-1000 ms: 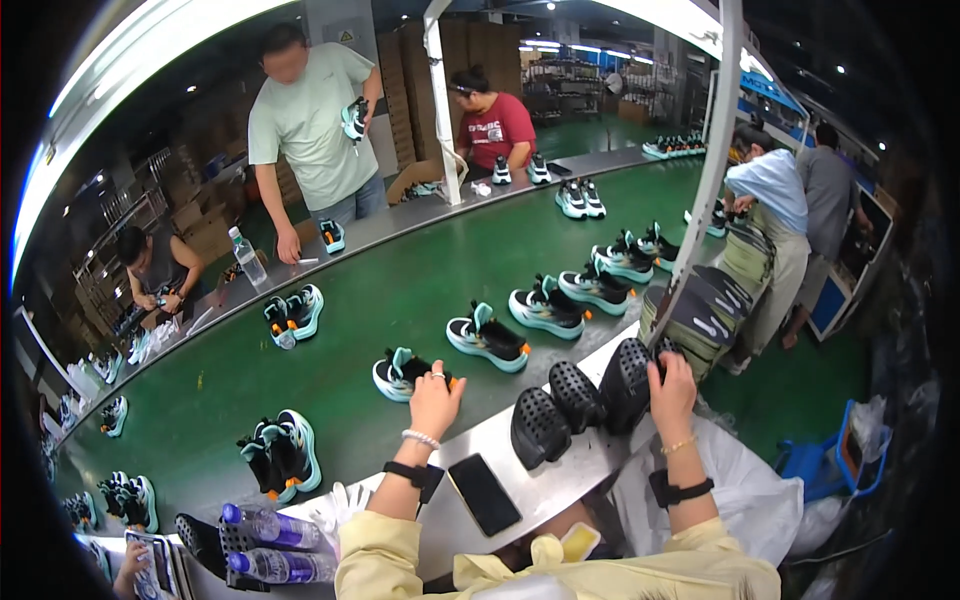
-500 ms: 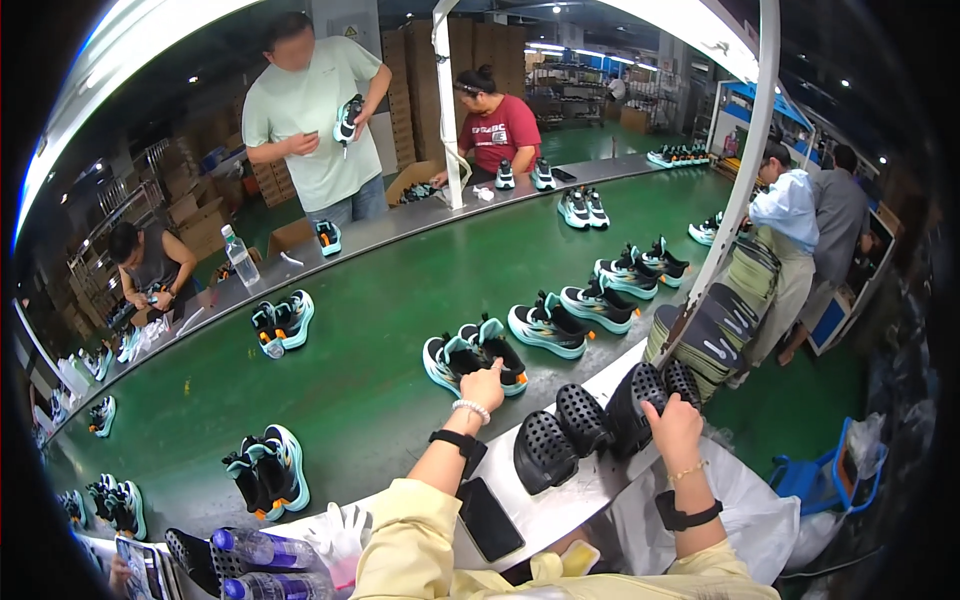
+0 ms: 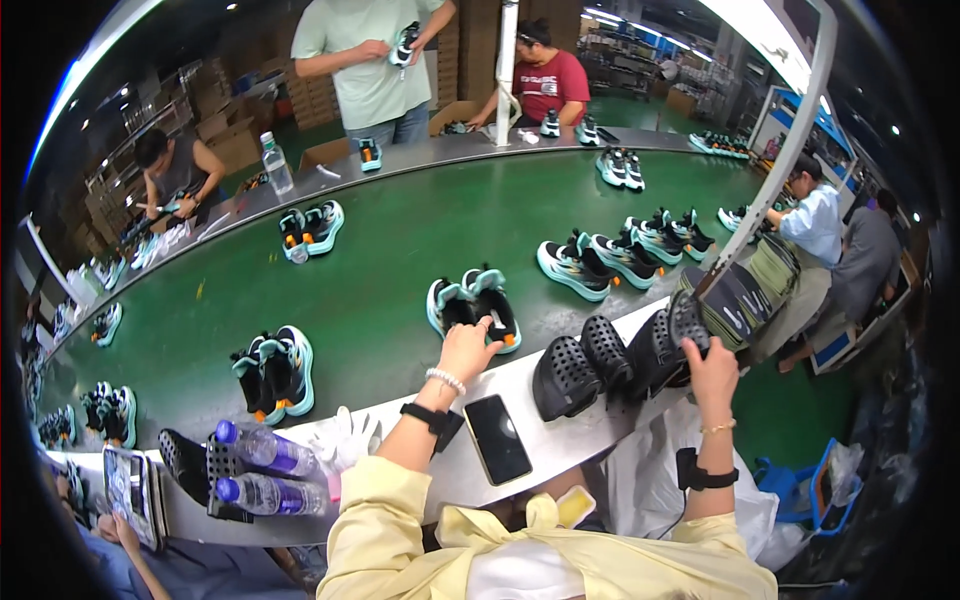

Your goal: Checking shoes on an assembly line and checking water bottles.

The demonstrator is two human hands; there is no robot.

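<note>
Water bottles (image 3: 262,470): two clear bottles with purple labels lie on their sides at the left end of the grey work ledge (image 3: 520,395), tucked against a black perforated insole, apparently parked out of the working reach.

Waiting pair (image 3: 275,368): black-and-teal trainers stand side by side on the green conveyor belt (image 3: 390,270), heels toward the ledge, well apart from the pair ahead; the spacing looks set so each worker can lift one pair at a time.

Left hand (image 3: 466,347): stretched over the ledge edge onto the belt, fingers curled loosely and resting on the heels of the nearest pair of trainers (image 3: 474,306); whether they actually grip cannot be told.

Phone (image 3: 497,438): a dark handset lies flat, screen up, on the ledge just beside the left forearm.

Insole stack (image 3: 610,355): black perforated insoles lean overlapped in a row along the ledge, fanned so the next one peels off easily.

Right hand (image 3: 708,358): fingers closed around the rightmost insole, thumb against its face.

Surface: a curved green belt carries paired trainers past both sides.

Room: a shoe factory floor; other workers stand and sit across the line, with cardboard cartons stacked behind them.
</note>
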